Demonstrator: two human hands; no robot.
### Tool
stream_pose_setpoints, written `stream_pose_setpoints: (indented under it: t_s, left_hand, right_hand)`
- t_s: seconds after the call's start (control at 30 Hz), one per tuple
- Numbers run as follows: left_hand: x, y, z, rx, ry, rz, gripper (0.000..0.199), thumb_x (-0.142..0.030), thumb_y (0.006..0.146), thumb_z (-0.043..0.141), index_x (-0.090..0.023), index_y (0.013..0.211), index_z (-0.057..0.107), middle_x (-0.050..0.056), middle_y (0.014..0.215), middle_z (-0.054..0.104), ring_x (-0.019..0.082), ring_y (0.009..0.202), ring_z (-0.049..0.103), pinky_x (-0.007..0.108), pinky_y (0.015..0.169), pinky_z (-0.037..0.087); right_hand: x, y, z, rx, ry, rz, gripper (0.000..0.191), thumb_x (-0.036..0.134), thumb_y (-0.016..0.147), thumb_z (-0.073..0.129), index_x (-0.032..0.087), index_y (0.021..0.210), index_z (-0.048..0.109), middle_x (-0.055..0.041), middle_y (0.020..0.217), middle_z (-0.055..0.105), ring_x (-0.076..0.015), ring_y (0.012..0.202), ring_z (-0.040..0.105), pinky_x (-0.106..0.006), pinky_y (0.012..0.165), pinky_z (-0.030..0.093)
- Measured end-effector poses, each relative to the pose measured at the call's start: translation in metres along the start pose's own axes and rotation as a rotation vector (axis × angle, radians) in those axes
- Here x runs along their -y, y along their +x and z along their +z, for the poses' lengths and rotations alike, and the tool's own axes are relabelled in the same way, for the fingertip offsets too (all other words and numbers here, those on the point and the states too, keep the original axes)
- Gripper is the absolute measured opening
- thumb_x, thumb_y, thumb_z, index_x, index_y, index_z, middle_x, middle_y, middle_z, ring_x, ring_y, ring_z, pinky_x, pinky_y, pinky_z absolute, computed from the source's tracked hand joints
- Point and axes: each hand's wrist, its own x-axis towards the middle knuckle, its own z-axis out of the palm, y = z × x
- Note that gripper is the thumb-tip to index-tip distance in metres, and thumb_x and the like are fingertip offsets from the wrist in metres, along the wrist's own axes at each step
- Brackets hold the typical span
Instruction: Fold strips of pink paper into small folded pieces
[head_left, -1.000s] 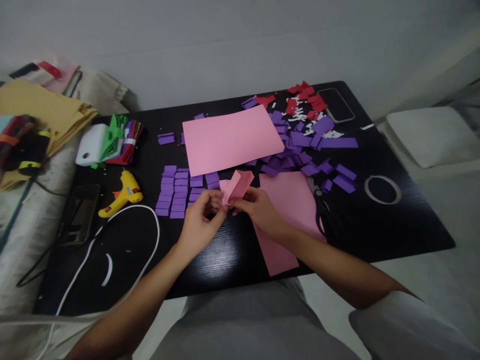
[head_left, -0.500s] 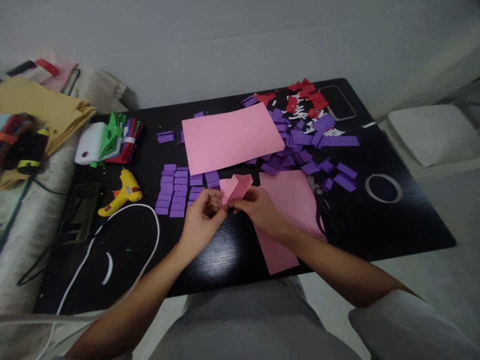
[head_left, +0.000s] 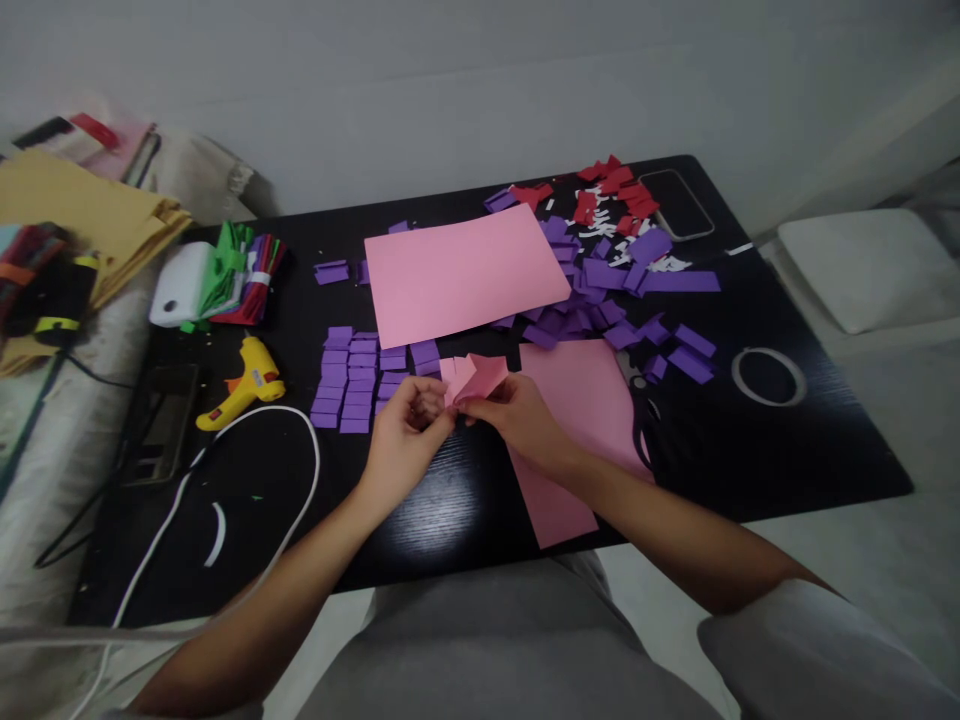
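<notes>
A small folded piece of pink paper [head_left: 475, 376] is pinched between both my hands above the black table. My left hand [head_left: 409, 425] grips its lower left side, thumb against the near tip. On the right side, my right hand [head_left: 517, 415] holds the same paper with thumb and fingers closed. A large pink sheet [head_left: 465, 275] lies just beyond my hands. Another pink sheet [head_left: 551, 505] lies partly under my right wrist. Rows of folded purple paper pieces [head_left: 346, 385] lie left of my left hand.
A yellow glue gun [head_left: 251, 385] and a looped white cord [head_left: 315, 450] are at the left. Loose purple pieces [head_left: 600, 285], red pieces [head_left: 622, 190] and a phone-shaped frame [head_left: 679, 205] lie at the back right. Black scissors [head_left: 641, 420] and a tape ring [head_left: 769, 376] are nearer.
The folded pink paper has tilted and opened slightly to the right between my fingers. Both hands stay nearly in place, and the rest of the table looks the same.
</notes>
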Motion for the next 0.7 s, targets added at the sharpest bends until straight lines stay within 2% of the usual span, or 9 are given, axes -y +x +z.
stream_pose_setpoints:
  t_s: [0.37,0.7]
  left_hand:
    - [-0.0007,0.0001,-0.001,0.033,-0.031,0.001,0.021,-0.025,0.084,0.075,-0.017,0.1,0.062,-0.001,0.08,0.065,0.01,0.066,0.061,0.024,0.067,0.05]
    - [-0.0016,0.0006,-0.0019,0.04,-0.03,-0.015,0.025,-0.027,0.083,0.076,-0.017,0.101,0.062,0.0,0.081,0.066,0.011,0.068,0.063,0.024,0.067,0.052]
  right_hand:
    - [-0.0048,0.0028,-0.0003,0.02,0.086,0.01,0.009,0.022,0.069,0.079,0.017,0.075,0.074,0.0006,0.073,0.072,-0.0137,0.069,0.065,-0.03,0.072,0.054]
    - [0.0013,-0.0005,-0.0001,0.009,0.045,0.005,0.007,0.022,0.071,0.077,0.016,0.074,0.075,-0.0004,0.074,0.073,-0.0145,0.072,0.067,-0.03,0.075,0.055]
